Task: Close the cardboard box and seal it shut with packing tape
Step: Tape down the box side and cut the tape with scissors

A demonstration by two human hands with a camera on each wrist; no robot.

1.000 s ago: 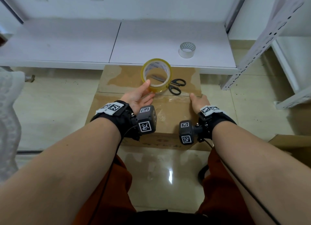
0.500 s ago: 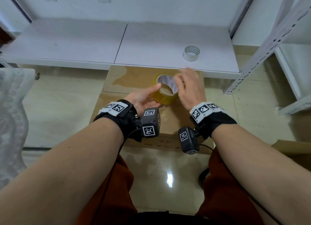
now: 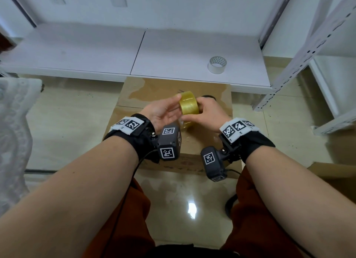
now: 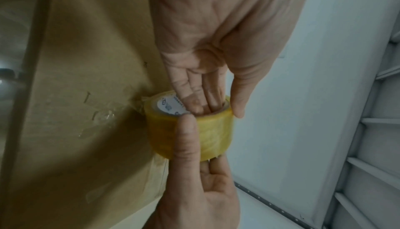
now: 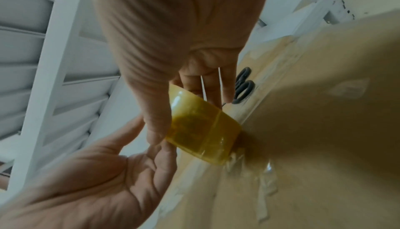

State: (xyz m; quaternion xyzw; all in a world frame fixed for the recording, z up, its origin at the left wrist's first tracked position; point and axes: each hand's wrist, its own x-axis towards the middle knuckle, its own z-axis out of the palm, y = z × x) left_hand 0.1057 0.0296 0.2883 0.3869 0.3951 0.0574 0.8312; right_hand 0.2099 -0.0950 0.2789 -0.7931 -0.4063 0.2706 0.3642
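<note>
The brown cardboard box (image 3: 154, 90) stands on the floor in front of me with its top flaps down. Wrinkled clear tape (image 5: 262, 176) lies on its top. Both hands hold the yellow packing tape roll (image 3: 189, 107) just above the box. My left hand (image 3: 169, 107) has its fingers (image 4: 203, 102) inside the roll's core and its thumb on the outer rim. My right hand (image 3: 200, 111) grips the roll from the right, with the thumb (image 4: 186, 140) across the outer face and the fingers behind. The roll (image 5: 201, 130) stands on edge, close to the box top.
Black scissors (image 5: 243, 85) lie on the box top just beyond the hands. A white tape roll (image 3: 217, 65) sits on the low white platform (image 3: 96, 51) behind the box. A metal rack (image 3: 308, 45) stands at the right, another cardboard piece (image 3: 337, 173) near my right arm, and white cloth (image 3: 13, 132) at the left.
My right hand left the box top and took hold of the roll. The roll came up off the box, turned on edge and moved nearer between both hands.
</note>
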